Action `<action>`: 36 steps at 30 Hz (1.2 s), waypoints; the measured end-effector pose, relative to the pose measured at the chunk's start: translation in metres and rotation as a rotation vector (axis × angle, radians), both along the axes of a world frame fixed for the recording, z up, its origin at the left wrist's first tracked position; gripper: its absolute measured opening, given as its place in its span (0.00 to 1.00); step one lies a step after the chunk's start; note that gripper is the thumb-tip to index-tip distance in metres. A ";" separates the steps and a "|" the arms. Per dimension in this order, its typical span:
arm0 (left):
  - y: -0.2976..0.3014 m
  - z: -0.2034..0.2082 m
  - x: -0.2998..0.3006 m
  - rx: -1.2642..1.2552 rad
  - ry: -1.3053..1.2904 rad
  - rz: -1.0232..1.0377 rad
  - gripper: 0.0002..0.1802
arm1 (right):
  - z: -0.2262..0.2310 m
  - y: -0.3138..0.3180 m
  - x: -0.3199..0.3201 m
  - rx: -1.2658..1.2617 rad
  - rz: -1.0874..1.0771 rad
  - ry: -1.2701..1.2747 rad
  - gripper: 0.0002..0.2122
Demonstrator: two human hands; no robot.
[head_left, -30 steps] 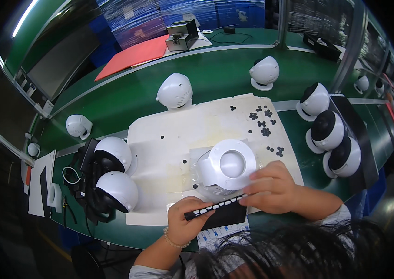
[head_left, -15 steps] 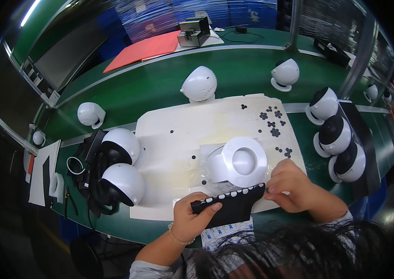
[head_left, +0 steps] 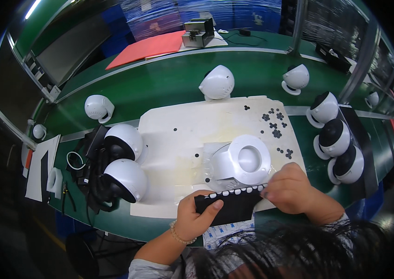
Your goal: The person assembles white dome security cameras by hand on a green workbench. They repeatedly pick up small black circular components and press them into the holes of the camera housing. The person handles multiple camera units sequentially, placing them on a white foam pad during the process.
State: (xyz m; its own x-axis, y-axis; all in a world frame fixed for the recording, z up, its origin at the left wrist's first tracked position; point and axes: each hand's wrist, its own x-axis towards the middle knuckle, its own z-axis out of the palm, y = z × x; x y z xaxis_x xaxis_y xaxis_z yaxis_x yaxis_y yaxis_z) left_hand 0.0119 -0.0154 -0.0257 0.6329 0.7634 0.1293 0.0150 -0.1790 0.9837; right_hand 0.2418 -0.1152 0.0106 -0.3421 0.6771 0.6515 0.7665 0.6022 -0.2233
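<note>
My left hand [head_left: 197, 216] grips the left end of a black sheet of stick-on pads [head_left: 234, 208], thumb on its face. White round spots line the sheet's upper edge. At the right end of that edge, my right hand [head_left: 290, 189] is closed in a pinch; whatever its fingertips hold is hidden. Just beyond the sheet, a white camera-like unit [head_left: 222, 162] lies on its side, its ring-shaped base [head_left: 265, 160] facing up. Small black round pads [head_left: 277, 134] are scattered in clusters on the cream board [head_left: 164, 144] beneath.
Two white-and-black ball-shaped units [head_left: 129, 181] stand at left beside black cables [head_left: 97, 186] and pliers [head_left: 68, 197]. Several similar units [head_left: 334, 138] line the right side. More units [head_left: 218, 83] stand on the green strip behind. A printed backing sheet [head_left: 227, 232] lies at the near edge.
My right fingertips have closed in against the sheet's right end, and the sheet has tipped slightly. The units on the green strip behind have shifted right. The whole view has moved a little.
</note>
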 end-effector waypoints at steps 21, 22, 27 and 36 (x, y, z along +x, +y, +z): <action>0.003 -0.015 0.008 0.564 0.105 -0.181 0.10 | 0.012 0.037 -0.055 -0.183 0.351 0.335 0.11; 0.003 -0.016 0.009 0.578 0.070 -0.179 0.10 | 0.007 0.038 -0.055 -0.076 0.329 0.362 0.11; 0.009 -0.006 0.011 0.570 -0.043 -0.250 0.10 | 0.000 0.038 -0.048 -0.168 0.479 0.297 0.11; 0.006 -0.017 0.021 0.827 -0.009 -0.146 0.20 | -0.003 0.052 0.009 -0.275 0.041 0.917 0.26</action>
State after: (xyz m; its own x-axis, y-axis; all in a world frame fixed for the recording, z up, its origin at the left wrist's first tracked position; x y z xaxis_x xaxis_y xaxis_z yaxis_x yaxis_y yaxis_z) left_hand 0.0330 -0.0094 -0.0427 0.7143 0.3306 0.6168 -0.0721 -0.8419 0.5347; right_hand 0.2507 -0.0628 0.0071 0.1954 0.8451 0.4976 0.2030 0.4616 -0.8636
